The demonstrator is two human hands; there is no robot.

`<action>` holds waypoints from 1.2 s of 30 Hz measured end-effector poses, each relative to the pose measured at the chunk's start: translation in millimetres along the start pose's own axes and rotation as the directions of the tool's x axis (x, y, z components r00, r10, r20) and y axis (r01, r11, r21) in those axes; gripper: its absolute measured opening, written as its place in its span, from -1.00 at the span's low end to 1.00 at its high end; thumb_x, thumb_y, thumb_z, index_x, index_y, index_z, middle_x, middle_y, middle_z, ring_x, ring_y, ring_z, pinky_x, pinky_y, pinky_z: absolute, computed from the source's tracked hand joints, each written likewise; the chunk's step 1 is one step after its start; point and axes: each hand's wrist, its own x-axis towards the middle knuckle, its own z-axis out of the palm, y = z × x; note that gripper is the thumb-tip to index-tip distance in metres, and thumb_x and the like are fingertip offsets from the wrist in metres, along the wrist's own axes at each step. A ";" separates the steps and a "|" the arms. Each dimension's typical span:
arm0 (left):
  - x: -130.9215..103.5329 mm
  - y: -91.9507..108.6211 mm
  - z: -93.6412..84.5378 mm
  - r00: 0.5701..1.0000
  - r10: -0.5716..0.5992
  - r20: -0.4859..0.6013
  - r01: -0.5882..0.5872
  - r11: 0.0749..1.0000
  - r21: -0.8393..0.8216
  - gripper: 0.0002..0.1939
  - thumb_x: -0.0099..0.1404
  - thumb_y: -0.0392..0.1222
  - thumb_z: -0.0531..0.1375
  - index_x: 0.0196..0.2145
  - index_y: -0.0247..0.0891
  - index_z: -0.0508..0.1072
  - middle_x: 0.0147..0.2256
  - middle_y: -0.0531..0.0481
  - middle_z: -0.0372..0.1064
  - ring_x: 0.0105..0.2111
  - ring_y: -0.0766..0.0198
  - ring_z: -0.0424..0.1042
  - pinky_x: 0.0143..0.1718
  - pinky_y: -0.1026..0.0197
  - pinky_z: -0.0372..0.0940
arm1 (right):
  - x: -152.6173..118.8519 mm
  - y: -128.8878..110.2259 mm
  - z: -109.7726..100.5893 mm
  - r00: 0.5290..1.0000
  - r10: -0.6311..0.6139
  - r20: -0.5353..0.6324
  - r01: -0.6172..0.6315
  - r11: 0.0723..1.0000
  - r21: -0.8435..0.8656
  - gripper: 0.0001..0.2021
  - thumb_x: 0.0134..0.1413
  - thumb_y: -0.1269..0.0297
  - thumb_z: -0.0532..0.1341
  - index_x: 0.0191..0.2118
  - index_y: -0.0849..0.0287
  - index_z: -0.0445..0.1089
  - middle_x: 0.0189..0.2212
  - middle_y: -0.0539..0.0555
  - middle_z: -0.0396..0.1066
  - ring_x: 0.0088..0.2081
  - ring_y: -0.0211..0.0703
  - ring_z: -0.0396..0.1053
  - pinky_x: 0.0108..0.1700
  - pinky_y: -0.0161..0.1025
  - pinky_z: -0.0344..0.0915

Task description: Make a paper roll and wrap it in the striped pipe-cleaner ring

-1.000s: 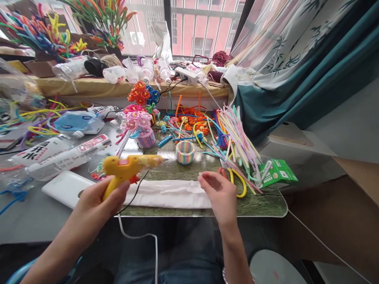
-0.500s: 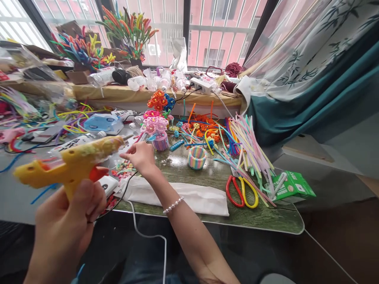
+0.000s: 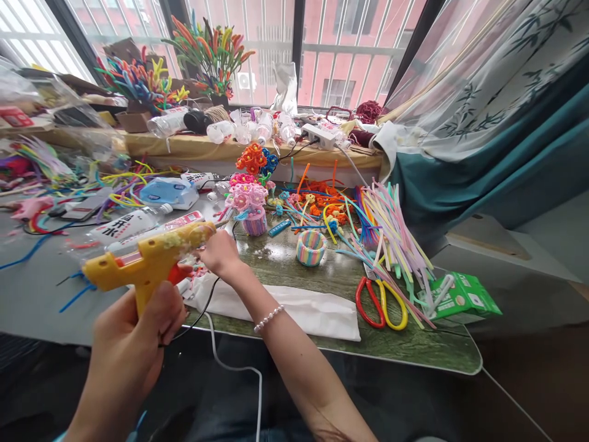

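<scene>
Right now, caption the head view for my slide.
Left hand grips a yellow glue gun, right hand near its nozzle, with a striped pot and scissors on the table.

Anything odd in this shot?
Yes: pale, lumpy residue crusts the front of the yellow plastic glue gun in the left hand, unlike its smooth rear. White specks look spilled on the green wood-patterned tabletop near the purple striped pot.

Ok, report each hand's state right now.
Left hand: closed, holding the yellow glue gun.
Right hand: near the gun's nozzle, partly hidden; whether it holds anything cannot be told.
</scene>
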 end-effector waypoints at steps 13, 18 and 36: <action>-0.7 1.7 1.4 0.999 0.017 -0.027 -0.016 0.999 0.033 -0.42 0.05 0.25 0.36 -0.64 -0.24 0.19 -0.66 0.16 0.03 -0.64 0.44 0.05 -0.64 0.29 -0.02 | -1.4 12.6 -3.3 0.998 0.009 0.065 -0.001 0.992 -0.122 -0.84 0.22 0.24 0.27 -0.19 0.21 0.50 -0.21 0.07 0.54 -0.15 -0.11 0.49 -0.10 -0.16 0.39; -2.3 2.0 1.0 0.999 0.011 -0.039 -0.009 0.999 0.053 -0.45 0.06 0.24 0.36 -0.64 -0.23 0.23 -0.66 0.15 0.06 -0.64 0.41 0.05 -0.64 0.28 -0.01 | -4.3 11.1 -4.4 0.998 0.059 0.014 -0.056 0.989 -0.134 -0.83 0.21 0.20 0.26 -0.22 0.16 0.55 -0.25 0.14 0.57 -0.15 -0.06 0.50 -0.21 -0.28 0.33; -2.4 -7.9 0.8 1.000 -0.012 -0.027 0.013 1.000 0.023 -0.45 0.10 0.21 0.36 -0.62 -0.25 0.21 -0.65 0.17 0.06 -0.64 0.47 0.06 -0.64 0.35 0.02 | -12.3 13.1 -12.7 0.972 0.126 -0.199 -0.113 0.991 0.077 -0.88 0.14 0.35 0.25 -0.37 0.14 0.54 -0.38 0.14 0.56 -0.22 -0.01 0.52 -0.24 -0.28 0.33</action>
